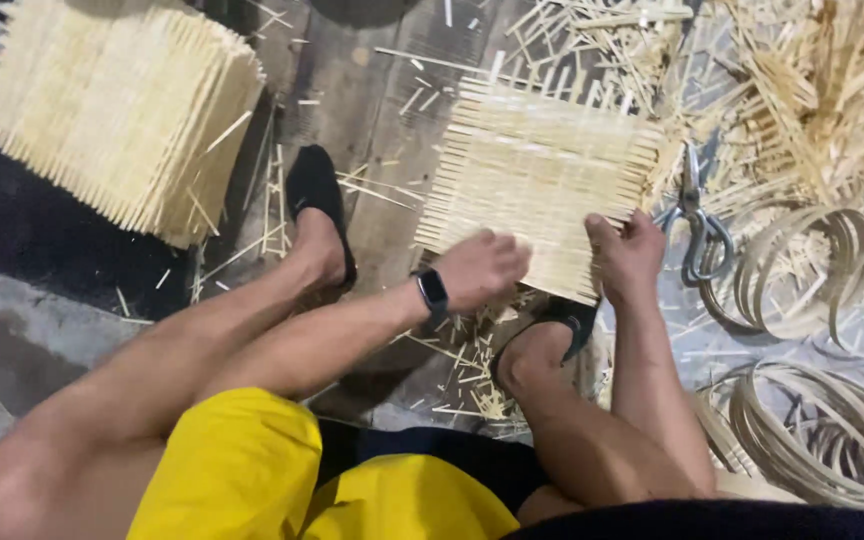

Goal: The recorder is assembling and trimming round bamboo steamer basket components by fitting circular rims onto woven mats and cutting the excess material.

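Both hands on a woven bamboo mat (537,180), flat on the floor in front of the seated person.

Left hand (480,268) clenched at the mat's near-left edge, right hand (630,255) w/ fingers curled over the near-right edge, prob. to steady it; right foot (542,345) sits just under that near edge. Scissors (697,225) lie right of the mat, within reach; bamboo hoops (812,435) near right, stack of finished mats (117,110) far left.

Bare arms, no sleeves. Left hand (479,268) has a black smartwatch (433,292) with a dark square face on a black band at the wrist. Right hand (628,256) wears nothing. Bright yellow shorts (252,470) over bare legs. Black slip-on shoes (314,190) on both feet, heels showing.
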